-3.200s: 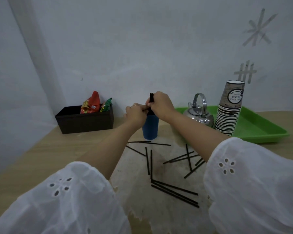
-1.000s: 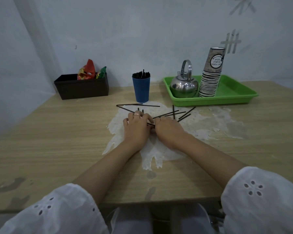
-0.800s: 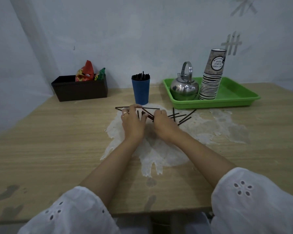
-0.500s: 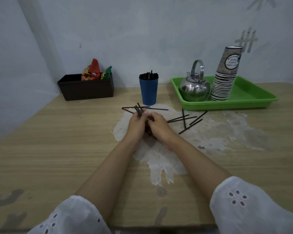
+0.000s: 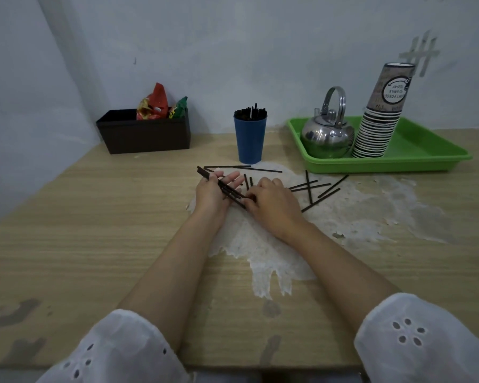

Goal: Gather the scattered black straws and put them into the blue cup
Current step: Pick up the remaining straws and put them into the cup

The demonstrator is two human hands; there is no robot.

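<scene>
cup (image 5: 250,142) behind straws (image 5: 309,186), tray (image 5: 415,162) right, box (image 5: 147,138) left

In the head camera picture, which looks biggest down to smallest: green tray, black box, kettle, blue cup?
1. green tray
2. black box
3. kettle
4. blue cup
Kettle and cup look nearly alike, so those two are unsure.

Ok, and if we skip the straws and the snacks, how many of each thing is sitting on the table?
blue plastic cup: 1
black rectangular box: 1
green plastic tray: 1
shiny metal kettle: 1
tall stack of paper cups: 1
Total: 5
</scene>
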